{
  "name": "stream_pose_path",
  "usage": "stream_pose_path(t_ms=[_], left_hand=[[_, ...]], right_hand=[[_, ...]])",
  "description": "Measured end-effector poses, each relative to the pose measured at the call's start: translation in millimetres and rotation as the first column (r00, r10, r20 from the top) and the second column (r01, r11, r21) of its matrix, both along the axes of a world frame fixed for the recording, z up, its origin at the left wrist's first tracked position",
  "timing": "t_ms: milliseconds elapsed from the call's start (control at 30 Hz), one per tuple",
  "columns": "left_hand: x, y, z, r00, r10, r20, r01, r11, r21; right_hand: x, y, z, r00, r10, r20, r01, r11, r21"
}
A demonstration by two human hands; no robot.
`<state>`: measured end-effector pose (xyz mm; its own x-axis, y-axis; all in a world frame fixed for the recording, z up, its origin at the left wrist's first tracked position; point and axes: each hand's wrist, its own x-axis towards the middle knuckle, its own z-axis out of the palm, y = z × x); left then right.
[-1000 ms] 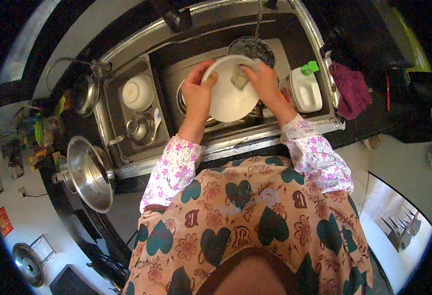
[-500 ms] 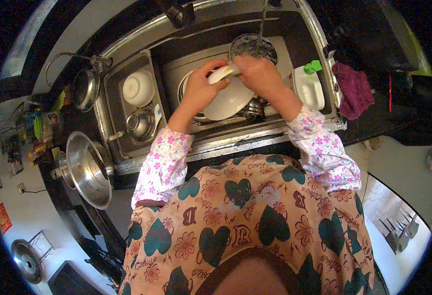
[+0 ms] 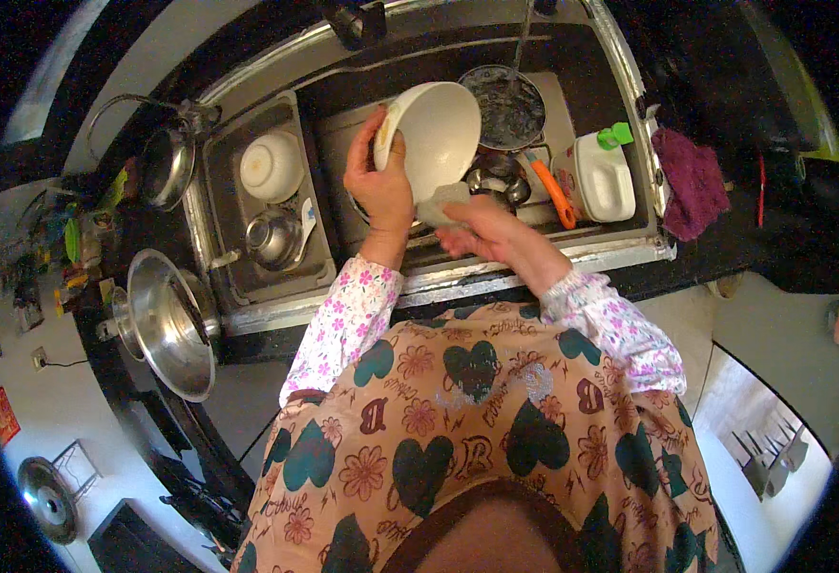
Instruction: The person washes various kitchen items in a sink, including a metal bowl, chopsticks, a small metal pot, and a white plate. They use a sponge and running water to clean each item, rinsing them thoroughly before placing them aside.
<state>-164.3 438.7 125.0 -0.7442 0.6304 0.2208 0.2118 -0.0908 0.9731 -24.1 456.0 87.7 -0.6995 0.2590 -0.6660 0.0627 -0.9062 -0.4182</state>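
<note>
A white bowl is tipped on its side over the sink, its inside facing right. My left hand grips it by the left rim, thumb on the inner wall. In my right hand is a pale greyish scrubbing pad, pressed at the bowl's near edge. Just behind stands a round metal bowl full of rippling water, with a thin stream of water falling into it. Small shiny metalware and a tool with an orange handle lie right of the white bowl.
The left basin holds another white bowl, a small metal bowl and a white-handled utensil. A white bottle with a green cap is at the sink's right end, beside a purple cloth. Large metal basin stands left.
The white bowl has been raised and turned upright on its side. My right hand has come down toward me with the pad, uncovering the orange handle.
</note>
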Motion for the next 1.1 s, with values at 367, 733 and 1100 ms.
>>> stream_pose_path(t_ms=[367,733,1100], left_hand=[[0,-18,-23,0.545,0.023,0.838,0.079,0.994,-0.079],[6,-12,-3,0.598,0.101,0.795,0.03,0.988,-0.148],[20,-16,7,0.512,-0.095,0.854,0.3,0.951,-0.074]], right_hand=[[-8,21,16,0.793,-0.045,0.607,-0.574,-0.391,0.72],[-23,24,23,0.872,0.068,0.485,-0.479,-0.088,0.873],[-20,76,22,0.93,-0.244,0.274,-0.364,-0.514,0.777]])
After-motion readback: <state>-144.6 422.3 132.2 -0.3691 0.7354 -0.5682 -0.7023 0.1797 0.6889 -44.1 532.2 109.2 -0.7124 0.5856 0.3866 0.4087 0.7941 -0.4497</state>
